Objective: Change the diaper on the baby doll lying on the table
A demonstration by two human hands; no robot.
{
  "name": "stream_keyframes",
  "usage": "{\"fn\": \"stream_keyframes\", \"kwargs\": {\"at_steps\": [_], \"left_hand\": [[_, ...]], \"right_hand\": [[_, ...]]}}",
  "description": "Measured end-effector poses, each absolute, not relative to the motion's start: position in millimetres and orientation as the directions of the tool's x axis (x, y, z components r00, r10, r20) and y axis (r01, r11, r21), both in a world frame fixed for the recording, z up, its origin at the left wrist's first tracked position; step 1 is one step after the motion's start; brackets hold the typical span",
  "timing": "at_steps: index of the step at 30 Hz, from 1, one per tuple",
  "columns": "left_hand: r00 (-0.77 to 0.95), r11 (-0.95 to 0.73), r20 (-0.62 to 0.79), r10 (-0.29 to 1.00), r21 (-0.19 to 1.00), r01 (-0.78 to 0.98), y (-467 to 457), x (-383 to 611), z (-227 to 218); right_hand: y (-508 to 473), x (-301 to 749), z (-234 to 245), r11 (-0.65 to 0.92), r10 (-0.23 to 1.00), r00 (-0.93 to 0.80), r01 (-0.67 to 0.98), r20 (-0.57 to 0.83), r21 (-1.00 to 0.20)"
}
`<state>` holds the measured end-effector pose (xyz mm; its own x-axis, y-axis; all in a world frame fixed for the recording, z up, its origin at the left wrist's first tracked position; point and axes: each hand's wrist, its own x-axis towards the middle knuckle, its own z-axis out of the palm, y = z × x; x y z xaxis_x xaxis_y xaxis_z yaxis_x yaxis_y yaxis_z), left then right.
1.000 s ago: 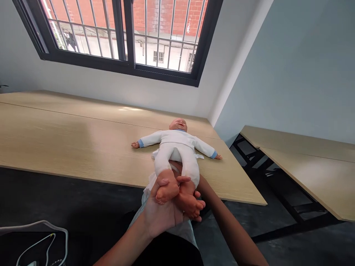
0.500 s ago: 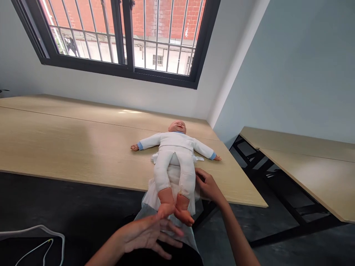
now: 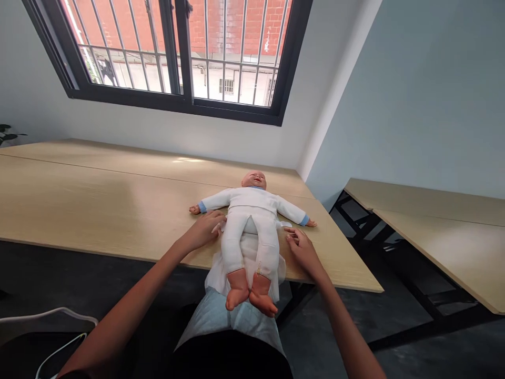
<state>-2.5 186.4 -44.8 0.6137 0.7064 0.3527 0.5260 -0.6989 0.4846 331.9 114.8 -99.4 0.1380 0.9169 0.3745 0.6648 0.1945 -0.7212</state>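
Note:
A baby doll (image 3: 253, 202) in white clothes with blue cuffs lies on its back, its feet past the table's near edge. Beneath its hips and between its legs is a white diaper (image 3: 249, 248), whose front flares out behind the feet. My left hand (image 3: 203, 230) is at the doll's hip on the left, fingers closed on the diaper's side tab. On the other side my right hand (image 3: 303, 250) rests by the table with thumb and forefinger a little apart, just below the other tab (image 3: 286, 224). Whether its fingertips touch that tab is unclear.
The wooden table (image 3: 98, 210) stands against the wall under a barred window (image 3: 177, 58). A second table (image 3: 442, 231) is to the right, across a gap. White cables (image 3: 59, 313) lie low at the left, and plant leaves (image 3: 10, 136) show at the left edge.
My left hand has moved up from in front of the doll's feet to its left hip and closed on the diaper tab. My right hand has shifted slightly up and outward.

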Motion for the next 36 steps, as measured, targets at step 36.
{"fn": "stream_keyframes", "kwargs": {"at_steps": [36], "left_hand": [[0.613, -0.874, 0.636, 0.469, 0.234, 0.425, 86.2, 8.0, -44.1]], "right_hand": [[3.0, 249.8, -56.6, 0.737, 0.552, -0.564, 0.675, 0.614, -0.042]]}}
